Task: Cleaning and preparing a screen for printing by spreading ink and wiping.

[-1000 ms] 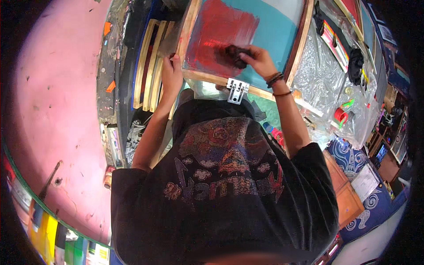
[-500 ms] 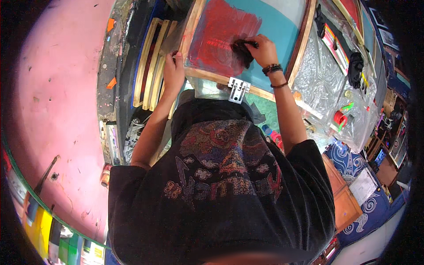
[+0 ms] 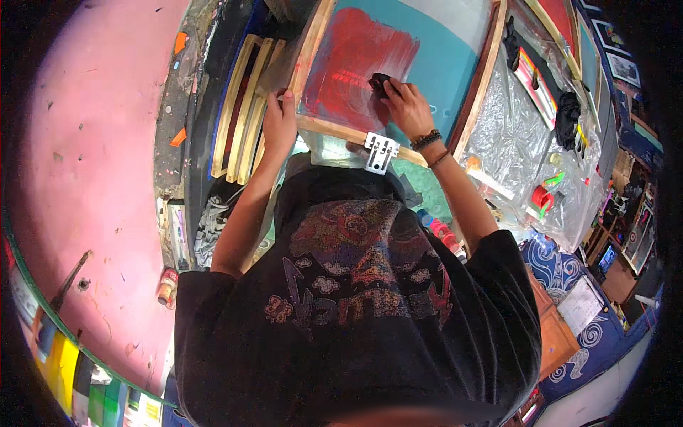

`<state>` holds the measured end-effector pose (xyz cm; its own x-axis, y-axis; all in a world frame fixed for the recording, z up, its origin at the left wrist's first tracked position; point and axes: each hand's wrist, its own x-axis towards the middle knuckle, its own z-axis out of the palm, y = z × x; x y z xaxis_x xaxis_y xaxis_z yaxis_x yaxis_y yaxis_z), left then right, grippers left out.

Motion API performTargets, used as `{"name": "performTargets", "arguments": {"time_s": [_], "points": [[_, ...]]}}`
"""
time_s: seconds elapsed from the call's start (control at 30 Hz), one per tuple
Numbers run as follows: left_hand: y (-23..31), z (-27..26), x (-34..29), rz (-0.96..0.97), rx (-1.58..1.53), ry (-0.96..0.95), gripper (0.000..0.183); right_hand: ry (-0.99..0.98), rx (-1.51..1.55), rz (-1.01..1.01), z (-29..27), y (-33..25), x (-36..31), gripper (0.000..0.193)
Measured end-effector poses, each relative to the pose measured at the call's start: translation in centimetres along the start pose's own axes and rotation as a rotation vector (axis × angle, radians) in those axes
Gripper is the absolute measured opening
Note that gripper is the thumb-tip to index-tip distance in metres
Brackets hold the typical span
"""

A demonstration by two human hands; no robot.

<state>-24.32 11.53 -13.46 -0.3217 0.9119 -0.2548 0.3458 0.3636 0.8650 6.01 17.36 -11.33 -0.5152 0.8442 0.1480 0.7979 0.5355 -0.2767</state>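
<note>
A wooden screen printing frame [image 3: 329, 127] with teal mesh [image 3: 449, 60] lies in front of me. Red ink [image 3: 356, 43] is smeared over the left part of the mesh, with pale lettering showing through. My right hand [image 3: 409, 112] presses a bunched black cloth [image 3: 380, 84] onto the mesh at the edge of the red patch. The palm hides part of the cloth. At the frame's near left corner, my left hand [image 3: 279, 127] has its fingers curled on the wooden edge. A metal hinge clamp [image 3: 381, 151] sits on the near bar, between my arms.
Several wooden frames [image 3: 245, 117] stand stacked at the left. To the right, plastic sheeting [image 3: 518, 107] covers a surface with a black cloth [image 3: 568, 112] and a red tape roll [image 3: 543, 197] on it. A pink floor [image 3: 92, 156] spreads along the far left.
My right hand has drawn nearer to me and slightly left, and the cloth is bunched smaller under its fingers. More lettering shows in the red area. My left hand stays on the frame's corner.
</note>
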Motion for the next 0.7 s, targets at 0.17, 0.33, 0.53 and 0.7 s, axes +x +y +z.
{"name": "performTargets", "arguments": {"time_s": [0.17,0.33,0.53,0.7], "points": [[0.8,-0.2,-0.1,-0.025,0.030,0.008,0.055,0.076,-0.130,-0.083,2.0,6.5,4.6,0.033],[0.7,0.6,0.5,-0.019,0.058,-0.022,0.053,0.139,-0.131,0.130,1.0,13.1,10.6,0.031],[0.1,0.7,0.5,-0.002,0.045,0.009,0.050,-0.039,0.113,-0.004,2.5,7.3,1.4,0.030],[-0.1,-0.3,-0.2,-0.032,0.057,0.038,0.050,-0.457,0.261,-0.148,-1.3,0.7,-2.7,0.036]]}}
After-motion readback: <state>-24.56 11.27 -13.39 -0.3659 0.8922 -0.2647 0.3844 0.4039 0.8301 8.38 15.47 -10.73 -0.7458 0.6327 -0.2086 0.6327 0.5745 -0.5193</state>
